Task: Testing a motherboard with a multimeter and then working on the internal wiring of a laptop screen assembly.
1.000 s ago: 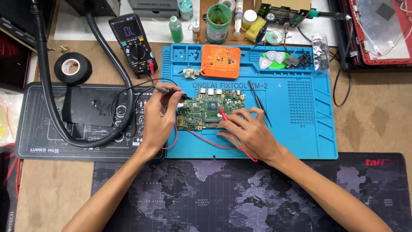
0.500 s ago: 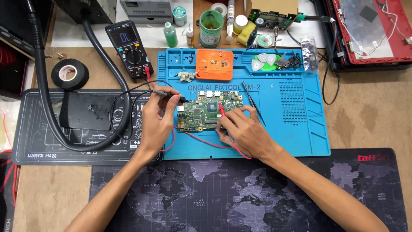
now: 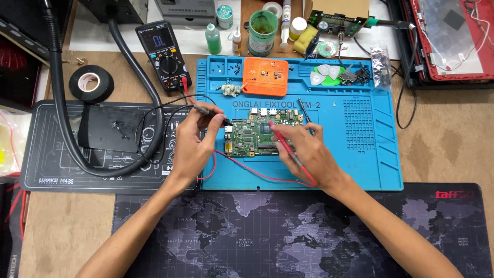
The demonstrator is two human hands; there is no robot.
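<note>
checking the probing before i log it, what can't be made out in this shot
Head view only:
- Red probe tip: where it lands on the green circuit board is too small to tell.
- Black probe tip: its contact point is too small, partly behind the left hand.
- Board's right edge: covered by the right hand.
- Red-framed laptop lid: cut off by the top-right edge.

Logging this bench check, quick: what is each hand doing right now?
Left hand: closed on the black probe, tip at the circuit board edge.
Right hand: closed on the red probe, tip on the board.
</note>
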